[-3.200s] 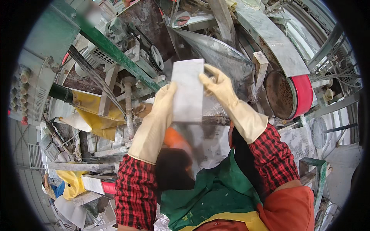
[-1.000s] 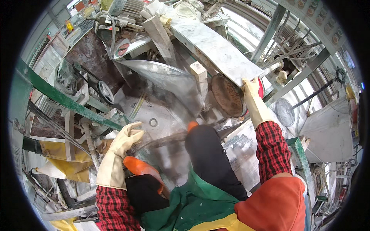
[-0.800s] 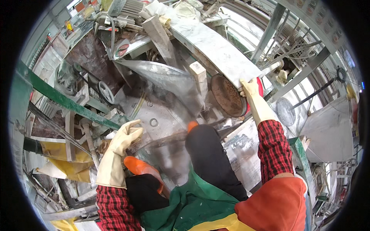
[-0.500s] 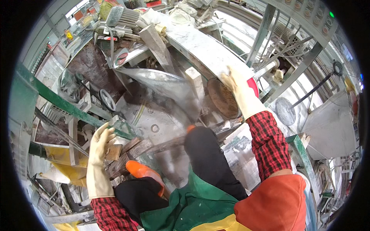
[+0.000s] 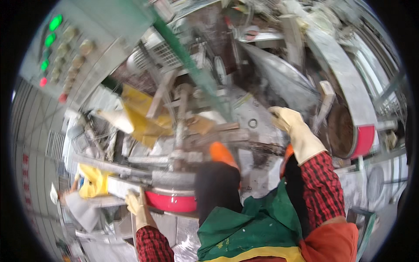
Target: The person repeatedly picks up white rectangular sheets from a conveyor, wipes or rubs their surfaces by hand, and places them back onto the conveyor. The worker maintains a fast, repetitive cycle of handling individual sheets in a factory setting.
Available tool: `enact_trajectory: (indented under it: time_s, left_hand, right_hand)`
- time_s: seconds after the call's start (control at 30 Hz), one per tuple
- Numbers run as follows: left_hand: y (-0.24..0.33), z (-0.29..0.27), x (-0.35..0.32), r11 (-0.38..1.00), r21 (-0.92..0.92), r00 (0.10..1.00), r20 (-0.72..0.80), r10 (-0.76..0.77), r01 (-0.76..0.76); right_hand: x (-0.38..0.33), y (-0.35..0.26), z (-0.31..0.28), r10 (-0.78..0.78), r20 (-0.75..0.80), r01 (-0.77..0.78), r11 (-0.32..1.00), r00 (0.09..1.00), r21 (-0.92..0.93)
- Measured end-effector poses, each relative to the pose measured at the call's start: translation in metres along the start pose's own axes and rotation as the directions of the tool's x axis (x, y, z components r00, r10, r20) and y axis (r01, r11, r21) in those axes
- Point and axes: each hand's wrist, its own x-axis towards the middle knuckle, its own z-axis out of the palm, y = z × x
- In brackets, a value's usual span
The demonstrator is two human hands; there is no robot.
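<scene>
We swing toward seven o'clock, left hand (image 5: 138,208) at the red-ended conveyor (image 5: 172,202), grip unclear. Our right hand (image 5: 291,122) half-curls, seemingly empty.

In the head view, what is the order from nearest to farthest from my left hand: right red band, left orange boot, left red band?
1. Left red band, directly to the right.
2. Left orange boot, middle, higher up.
3. Right red band, far right.

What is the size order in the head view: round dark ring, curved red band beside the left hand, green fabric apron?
Green fabric apron
Curved red band beside the left hand
Round dark ring
</scene>
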Motion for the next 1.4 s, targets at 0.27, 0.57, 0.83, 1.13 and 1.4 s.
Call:
enact_trajectory:
  time_s: [0.27, 0.57, 0.83, 1.13, 1.4]
  left_hand:
    - [-0.043, 0.068, -0.01, 0.962, -0.228, 0.915, -0.4, 0.051, -0.153]
    - [-0.067, 0.065, 0.013, 0.885, -0.442, 0.96, -0.28, 0.017, -0.145]
    - [0.018, -0.025, 0.006, 0.284, -0.836, 0.883, 0.438, -0.168, 0.469]
    - [0.016, 0.002, -0.031, 0.238, -0.963, 0.982, 0.154, 0.113, 0.124]
    - [0.003, 0.033, 0.001, 0.55, -0.776, 0.951, 0.256, -0.17, 0.308]
  right_hand:
    - [-0.007, -0.002, 0.022, -0.009, 0.285, 0.006, 1.0, 0.958, 0.012]
    - [0.003, -0.019, 0.045, -0.107, 0.395, 0.134, 0.99, 0.912, -0.04]
    - [-0.001, 0.001, 0.04, -0.137, 0.304, 0.14, 0.99, 0.943, 0.012]
    - [0.005, -0.007, 0.029, -0.029, 0.423, 0.06, 0.996, 0.906, -0.062]
    - [-0.004, -0.021, 0.027, -0.099, 0.255, 0.08, 0.993, 0.962, 0.082]
